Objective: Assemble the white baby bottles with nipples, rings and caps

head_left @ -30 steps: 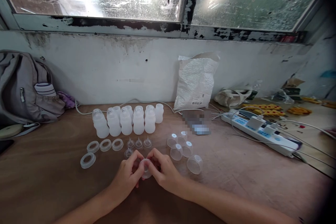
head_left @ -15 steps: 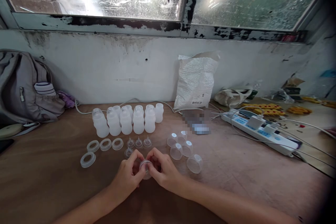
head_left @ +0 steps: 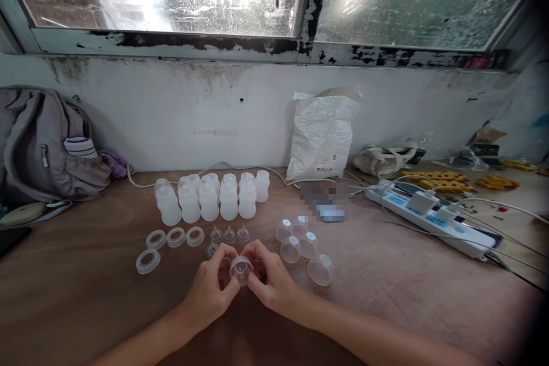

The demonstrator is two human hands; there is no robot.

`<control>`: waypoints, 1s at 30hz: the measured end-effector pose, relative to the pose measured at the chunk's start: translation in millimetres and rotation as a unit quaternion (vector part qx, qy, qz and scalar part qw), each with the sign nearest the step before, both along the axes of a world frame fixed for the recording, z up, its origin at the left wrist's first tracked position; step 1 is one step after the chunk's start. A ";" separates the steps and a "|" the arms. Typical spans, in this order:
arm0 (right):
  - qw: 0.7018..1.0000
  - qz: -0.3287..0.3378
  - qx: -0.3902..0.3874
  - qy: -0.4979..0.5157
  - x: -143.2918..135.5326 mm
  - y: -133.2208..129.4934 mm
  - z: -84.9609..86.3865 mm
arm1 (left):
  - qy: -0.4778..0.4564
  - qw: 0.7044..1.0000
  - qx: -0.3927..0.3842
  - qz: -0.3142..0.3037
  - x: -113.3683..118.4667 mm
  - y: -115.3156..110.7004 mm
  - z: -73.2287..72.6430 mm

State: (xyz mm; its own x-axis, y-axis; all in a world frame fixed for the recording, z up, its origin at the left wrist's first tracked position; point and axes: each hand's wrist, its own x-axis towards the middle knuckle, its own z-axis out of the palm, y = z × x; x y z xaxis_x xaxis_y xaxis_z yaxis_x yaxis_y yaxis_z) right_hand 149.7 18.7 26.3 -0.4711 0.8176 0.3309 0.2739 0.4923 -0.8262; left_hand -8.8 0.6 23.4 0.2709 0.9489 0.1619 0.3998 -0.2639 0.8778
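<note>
Between my left hand and my right hand is a translucent bottle ring, gripped by thumbs and fingers from both sides. A clear round part shows inside it, probably a nipple, though the fingers partly cover it. Just beyond my left fingers lie several clear bottle nipples, tips up. Loose bottle rings rest to the left of them. Right of my right hand are several clear domed caps. White baby bottles stand in rows behind the rings and nipples, the front ones bearing clear tops.
A silver padded mailer bag leans on the wall. On the right lies a power strip with plugs and trailing cables. A grey backpack is at the far left, and yellow items are at the right back.
My hands have tilted the ring so its opening and inner part face me more. The thumbs have moved apart to its sides. The view has shifted slightly.
</note>
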 end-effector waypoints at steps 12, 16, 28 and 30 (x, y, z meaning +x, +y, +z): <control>0.999 0.013 0.027 -0.013 -1.6 -1.6 -5.5 | 0.084 0.995 0.054 0.005 1.4 -2.7 0.0; 1.000 0.013 0.013 0.001 0.0 -1.9 -1.9 | 0.069 0.997 0.044 0.007 -0.2 -2.0 0.8; 0.992 0.023 -0.115 0.056 4.6 1.4 -1.0 | -0.058 0.998 -0.037 0.002 -4.6 -0.6 -2.6; 0.987 0.017 -0.144 0.075 2.8 4.0 -2.3 | -0.091 0.994 -0.061 -0.005 -5.3 -0.1 -5.8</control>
